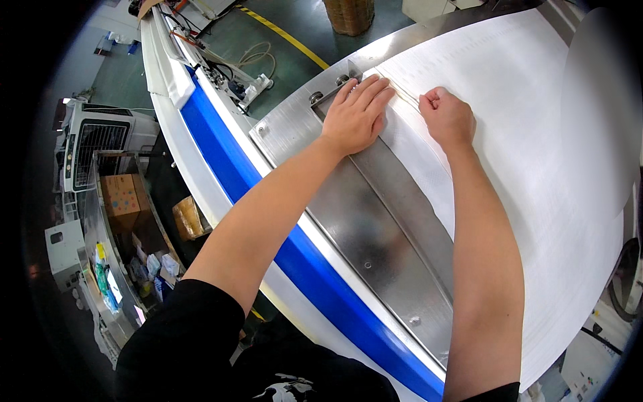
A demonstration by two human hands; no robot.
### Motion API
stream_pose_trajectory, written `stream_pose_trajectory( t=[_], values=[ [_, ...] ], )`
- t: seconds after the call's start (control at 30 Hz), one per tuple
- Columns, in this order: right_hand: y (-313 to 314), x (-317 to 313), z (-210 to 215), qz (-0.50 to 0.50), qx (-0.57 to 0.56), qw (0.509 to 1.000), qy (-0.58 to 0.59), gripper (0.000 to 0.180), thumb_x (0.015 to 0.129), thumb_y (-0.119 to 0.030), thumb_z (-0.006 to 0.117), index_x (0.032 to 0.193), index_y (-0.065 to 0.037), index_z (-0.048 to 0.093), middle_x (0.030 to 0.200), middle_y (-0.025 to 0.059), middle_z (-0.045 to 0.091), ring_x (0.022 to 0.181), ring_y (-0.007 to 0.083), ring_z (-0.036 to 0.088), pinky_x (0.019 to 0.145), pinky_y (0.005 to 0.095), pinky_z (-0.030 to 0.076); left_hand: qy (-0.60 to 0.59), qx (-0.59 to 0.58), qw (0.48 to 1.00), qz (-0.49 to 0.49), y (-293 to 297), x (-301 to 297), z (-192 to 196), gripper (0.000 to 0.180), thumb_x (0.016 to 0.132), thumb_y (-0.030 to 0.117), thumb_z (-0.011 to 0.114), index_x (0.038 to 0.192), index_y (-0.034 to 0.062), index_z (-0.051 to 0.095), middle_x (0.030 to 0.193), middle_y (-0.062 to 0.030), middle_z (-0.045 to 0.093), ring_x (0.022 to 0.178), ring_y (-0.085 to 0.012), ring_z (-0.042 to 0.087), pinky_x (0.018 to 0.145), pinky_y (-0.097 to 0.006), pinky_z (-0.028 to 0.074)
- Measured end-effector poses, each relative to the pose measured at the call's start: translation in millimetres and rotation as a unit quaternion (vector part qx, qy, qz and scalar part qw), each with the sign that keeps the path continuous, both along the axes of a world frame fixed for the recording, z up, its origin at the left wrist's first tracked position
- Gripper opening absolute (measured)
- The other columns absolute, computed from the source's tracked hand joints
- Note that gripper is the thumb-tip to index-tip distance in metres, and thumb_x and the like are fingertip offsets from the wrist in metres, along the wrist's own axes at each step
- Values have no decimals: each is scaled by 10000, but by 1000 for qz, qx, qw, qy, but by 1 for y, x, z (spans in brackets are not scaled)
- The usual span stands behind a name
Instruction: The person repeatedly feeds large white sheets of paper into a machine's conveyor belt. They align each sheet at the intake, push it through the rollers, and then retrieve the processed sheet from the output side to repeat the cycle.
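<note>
A wide white fabric sheet (522,154) lies across a machine bed, its near edge lapping a long steel guide plate (375,234) running from 11 to 5 o'clock. The left hand (355,114) presses flat, fingers spread open, on that edge; the right hand (447,117), at its 3 o'clock, is clenched, seemingly pinching a fold. Uneven pull could skew or wrinkle the sheet. A blue band (288,234) borders the bed.
</note>
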State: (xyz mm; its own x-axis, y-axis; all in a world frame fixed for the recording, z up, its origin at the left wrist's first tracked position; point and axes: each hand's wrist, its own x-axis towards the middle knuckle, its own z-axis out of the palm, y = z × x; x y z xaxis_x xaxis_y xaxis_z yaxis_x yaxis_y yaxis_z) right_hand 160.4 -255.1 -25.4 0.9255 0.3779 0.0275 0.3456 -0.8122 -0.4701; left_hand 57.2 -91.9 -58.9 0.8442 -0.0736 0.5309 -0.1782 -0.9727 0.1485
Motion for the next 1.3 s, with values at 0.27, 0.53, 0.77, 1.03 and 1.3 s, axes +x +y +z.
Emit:
stream_pose_trajectory(
  t=[0.27,0.53,0.77,1.03,1.3],
  values=[
    [-1,-2,5,-6,-2,1000,19,175,823,-303,587,811,-138,646,758,69,667,712,274,635,655,369,495,-2,-3,1000,5,2,-13,2,365,767,142,585,1129,117,540,1213,-56,535,1194,-228,459,1015,-414,333],
    [-24,-39,18,65,136,988,37,231,870,-315,536,862,-113,647,817,100,670,751,285,636,677,379,496,79,102,990,-56,22,-22,35,416,702,228,658,1102,153,571,1083,-39,565,1071,-262,495,1002,-420,340],
    [-197,-189,16,-124,-96,987,17,356,918,-331,451,953,-36,648,921,156,654,830,336,625,829,453,451,317,235,917,-59,18,-19,49,379,739,215,656,1096,112,580,1299,-78,491,1219,-271,438,1061,-435,305],
    [-523,-309,10,-347,-283,893,41,572,965,-433,294,801,-60,696,835,157,667,874,317,617,945,463,359,409,420,809,-41,-34,35,69,457,751,82,589,1197,177,556,1125,-98,604,1023,-260,591,905,-392,441],
    [-737,-355,16,-405,-390,802,204,658,953,-506,182,931,-89,691,992,155,657,984,303,599,1079,445,230,312,442,841,-18,88,72,-14,275,803,-24,503,1021,59,647,961,-166,646,934,-305,621,817,-408,487]
  ],
)
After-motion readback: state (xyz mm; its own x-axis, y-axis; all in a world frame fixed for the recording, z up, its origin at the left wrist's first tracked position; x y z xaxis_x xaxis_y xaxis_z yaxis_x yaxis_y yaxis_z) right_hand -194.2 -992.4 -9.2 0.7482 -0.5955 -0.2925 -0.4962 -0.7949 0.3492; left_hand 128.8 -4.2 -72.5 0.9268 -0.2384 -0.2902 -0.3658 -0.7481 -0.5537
